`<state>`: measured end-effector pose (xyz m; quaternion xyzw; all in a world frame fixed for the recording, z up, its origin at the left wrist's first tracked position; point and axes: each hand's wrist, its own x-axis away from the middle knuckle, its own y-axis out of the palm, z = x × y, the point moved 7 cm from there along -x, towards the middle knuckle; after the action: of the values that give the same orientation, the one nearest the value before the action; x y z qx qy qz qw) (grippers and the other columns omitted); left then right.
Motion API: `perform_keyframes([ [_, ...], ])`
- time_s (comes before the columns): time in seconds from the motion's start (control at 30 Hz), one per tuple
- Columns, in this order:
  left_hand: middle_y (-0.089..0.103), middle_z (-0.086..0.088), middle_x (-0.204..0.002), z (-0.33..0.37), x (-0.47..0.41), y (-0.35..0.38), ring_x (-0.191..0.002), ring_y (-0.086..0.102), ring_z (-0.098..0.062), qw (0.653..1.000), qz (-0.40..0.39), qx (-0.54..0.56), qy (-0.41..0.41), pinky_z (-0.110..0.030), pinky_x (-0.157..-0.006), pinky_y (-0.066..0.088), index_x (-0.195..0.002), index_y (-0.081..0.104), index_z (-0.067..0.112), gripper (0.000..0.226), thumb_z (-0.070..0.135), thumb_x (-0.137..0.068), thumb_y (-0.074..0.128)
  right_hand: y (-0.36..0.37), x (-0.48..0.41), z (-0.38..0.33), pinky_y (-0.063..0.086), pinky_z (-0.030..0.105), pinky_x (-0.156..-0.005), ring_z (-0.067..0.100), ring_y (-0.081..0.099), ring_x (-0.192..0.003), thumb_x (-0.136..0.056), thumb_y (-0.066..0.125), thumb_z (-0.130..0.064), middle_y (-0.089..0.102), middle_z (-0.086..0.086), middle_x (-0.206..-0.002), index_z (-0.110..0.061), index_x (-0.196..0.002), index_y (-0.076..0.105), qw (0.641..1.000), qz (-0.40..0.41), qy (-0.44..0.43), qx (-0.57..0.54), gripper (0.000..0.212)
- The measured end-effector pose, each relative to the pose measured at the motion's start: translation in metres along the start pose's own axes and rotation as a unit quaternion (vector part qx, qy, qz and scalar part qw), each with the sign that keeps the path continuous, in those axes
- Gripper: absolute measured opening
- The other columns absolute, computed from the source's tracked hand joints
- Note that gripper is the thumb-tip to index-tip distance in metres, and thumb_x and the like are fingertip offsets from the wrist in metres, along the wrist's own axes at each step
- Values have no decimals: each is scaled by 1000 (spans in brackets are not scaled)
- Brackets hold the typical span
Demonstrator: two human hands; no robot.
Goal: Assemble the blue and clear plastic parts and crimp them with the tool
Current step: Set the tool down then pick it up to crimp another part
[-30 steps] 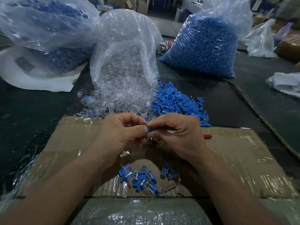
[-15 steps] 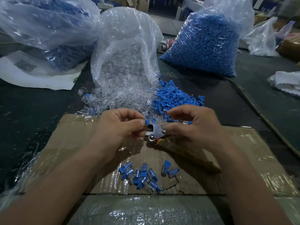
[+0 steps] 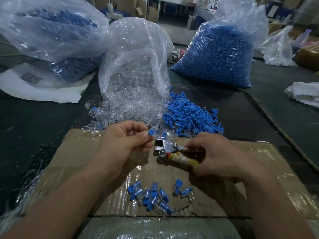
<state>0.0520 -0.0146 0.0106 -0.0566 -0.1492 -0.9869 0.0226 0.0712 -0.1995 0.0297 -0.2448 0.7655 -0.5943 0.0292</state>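
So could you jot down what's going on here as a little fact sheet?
left hand: pinching a blue part
right hand: gripping the crimp tool by its wrapped handles
tool jaws: open, apart from the part
finished pieces: small pile on the cardboard
clear parts: spilling from a bag
loose blue parts: heap right of the clear ones
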Motion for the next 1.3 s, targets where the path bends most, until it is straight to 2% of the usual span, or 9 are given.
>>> perform_keyframes([
  [0.2,66,-8,-60,-1,-1,-2,-51,63,-11,1000,1,-16,7,-19,-48,52,-78,59,1,6,-4,-76,56,-1,-9,-6,48,34,-71,10,49,-78,-75,62,-27,53,-7,-85,-25,-89,63,996,65,19,65,15],
  [0.3,67,-9,-60,-1,-2,-1,-51,63,-11,1000,2,-14,12,-18,-48,52,-78,59,0,6,-3,-73,57,-1,-12,-1,47,33,-72,10,48,-79,-78,60,-21,51,-8,-86,-25,-87,60,994,94,26,53,10],
  [0.43,67,-8,-61,-1,-3,-3,-52,64,-11,1000,10,-9,28,-17,-47,52,-77,59,2,8,1,-69,59,-12,-9,1,31,19,-61,0,37,-73,-76,63,-19,39,-16,-80,-32,-81,45,987,159,-7,5,23],
  [0.57,67,-7,-61,2,-6,-3,-54,64,-12,998,17,-24,59,-16,-49,51,-75,60,4,7,-3,-73,59,-22,-2,-9,26,17,-56,-1,40,-68,-70,63,-11,43,-14,-75,-34,-75,39,971,225,-19,-79,33],
  [0.67,67,-6,-61,6,-6,-2,-55,64,-11,995,19,-45,88,-15,-51,51,-75,60,6,10,-4,-74,59,-14,-2,-15,24,18,-53,-1,41,-67,-72,62,-14,45,-14,-75,-35,-75,36,975,198,-22,-98,33],
  [0.77,68,-7,-63,9,-5,-2,-56,65,-11,992,22,-51,109,-16,-52,51,-73,61,9,8,10,-64,62,-8,-4,-21,26,20,-55,1,41,-73,-73,61,-15,44,-14,-81,-35,-80,36,980,174,-34,-89,33],
  [0.9,68,-6,-64,12,-2,-2,-56,65,-10,989,28,-61,132,-15,-52,50,-73,62,11,10,13,-63,62,-5,-7,-22,28,20,-58,2,41,-75,-73,61,-18,44,-14,-83,-32,-87,39,983,163,-35,-83,29],
  [1.13,67,-2,-62,16,0,1,-55,64,-8,983,30,-94,158,-13,-53,49,-75,61,8,14,-5,-77,60,-2,-8,-21,34,21,-62,3,42,-77,-77,63,-25,45,-13,-84,-31,-89,40,984,156,-37,-78,27],
  [1.3,68,0,-63,17,3,1,-55,63,-5,979,32,-109,168,-12,-54,49,-75,61,10,17,-7,-78,60,1,-8,-26,28,18,-61,-3,36,-74,-78,62,-28,39,-18,-81,-36,-84,35,987,144,-47,-49,28],
])
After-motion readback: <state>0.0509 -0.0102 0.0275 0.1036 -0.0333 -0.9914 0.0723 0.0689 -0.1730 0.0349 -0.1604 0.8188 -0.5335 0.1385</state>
